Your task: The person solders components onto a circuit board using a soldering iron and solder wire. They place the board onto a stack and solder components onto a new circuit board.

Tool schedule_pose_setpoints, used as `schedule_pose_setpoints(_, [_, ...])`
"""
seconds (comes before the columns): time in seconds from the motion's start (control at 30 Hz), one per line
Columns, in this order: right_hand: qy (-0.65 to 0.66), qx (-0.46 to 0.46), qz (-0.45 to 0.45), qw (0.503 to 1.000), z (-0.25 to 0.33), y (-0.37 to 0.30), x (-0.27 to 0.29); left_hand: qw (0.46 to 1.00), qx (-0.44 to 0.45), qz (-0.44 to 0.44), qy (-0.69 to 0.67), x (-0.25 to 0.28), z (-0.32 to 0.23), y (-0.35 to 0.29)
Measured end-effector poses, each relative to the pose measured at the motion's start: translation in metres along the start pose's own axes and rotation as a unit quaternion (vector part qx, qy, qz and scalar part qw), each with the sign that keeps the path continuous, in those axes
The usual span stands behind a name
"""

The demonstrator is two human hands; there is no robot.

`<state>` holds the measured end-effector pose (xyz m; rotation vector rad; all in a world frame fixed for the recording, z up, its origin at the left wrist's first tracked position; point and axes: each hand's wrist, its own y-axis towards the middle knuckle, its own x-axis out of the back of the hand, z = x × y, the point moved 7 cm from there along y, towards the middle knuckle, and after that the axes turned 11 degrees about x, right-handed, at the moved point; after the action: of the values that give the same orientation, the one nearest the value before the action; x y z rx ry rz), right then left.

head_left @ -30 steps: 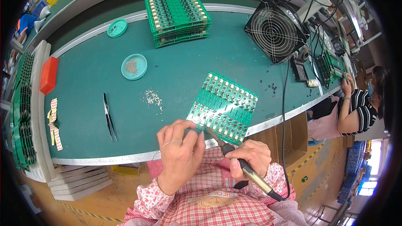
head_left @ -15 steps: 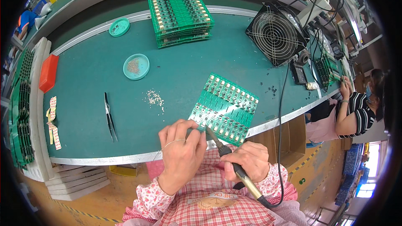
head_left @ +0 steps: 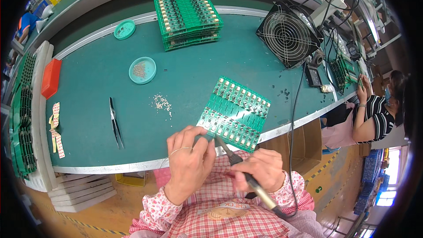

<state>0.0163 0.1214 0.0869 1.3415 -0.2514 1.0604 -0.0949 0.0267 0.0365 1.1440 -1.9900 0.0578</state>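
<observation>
A green circuit board (head_left: 235,113) with rows of white and black parts lies tilted near the table's front edge. My right hand (head_left: 261,168) is closed round the handle of a soldering iron (head_left: 226,149), its tip at the board's lower left edge. Beside that tip, my left hand (head_left: 189,158) is closed in a pinch at the board's corner. A thin solder wire (head_left: 180,149) runs across the back of this hand; its end between the fingers is hard to see.
Left of the board lie small loose parts (head_left: 161,104) and tweezers (head_left: 115,122). Farther back are a round dish (head_left: 150,77) of parts, a small lid (head_left: 124,29) and stacked boards (head_left: 189,20). A black fan (head_left: 288,35) stands right; the iron's cable (head_left: 294,132) hangs nearby. A co-worker (head_left: 374,119) sits at right.
The iron's tip has shifted slightly left and down along the board's edge. Both hands keep their grips, and the whole view has moved a little.
</observation>
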Motion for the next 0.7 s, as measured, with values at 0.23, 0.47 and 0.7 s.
schedule_pose_setpoints(0.23, [0.062,-0.065,-0.065,0.994,-0.009,-0.016,0.019,1.000,-0.009,0.012,0.003,0.002,-0.010,0.000])
schedule_pose_setpoints(0.47, [0.070,-0.081,-0.081,0.991,-0.011,-0.026,0.019,1.000,-0.011,0.023,0.016,-0.007,-0.014,0.000])
schedule_pose_setpoints(0.7, [0.063,-0.048,-0.067,0.995,-0.011,-0.019,0.014,1.000,-0.006,0.011,0.029,-0.008,-0.013,0.000])
